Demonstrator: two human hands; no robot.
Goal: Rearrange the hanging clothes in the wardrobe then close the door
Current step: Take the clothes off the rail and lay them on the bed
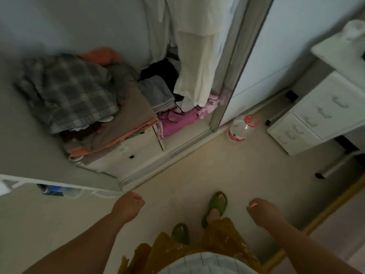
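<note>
The wardrobe stands open ahead of me. Pale cream hanging clothes [194,56] drop down at its right side, beside the sliding door [235,62] with its metal frame. Below them lies a pile of folded clothes: a grey plaid piece [67,91], brown and orange fabric [128,119] and pink items [177,119]. My left hand [128,204] hangs low in front of the wardrobe's floor track [167,153], fingers loosely curled, holding nothing. My right hand [262,210] hangs over the floor to the right, also empty. Both hands are well below the hanging clothes.
A clear plastic jug with a red cap [243,127] stands on the floor by the door's foot. A white drawer unit [316,115] stands at the right. A white panel edge [59,186] juts in at the left. My feet in green slippers [215,206] stand on pale tiles.
</note>
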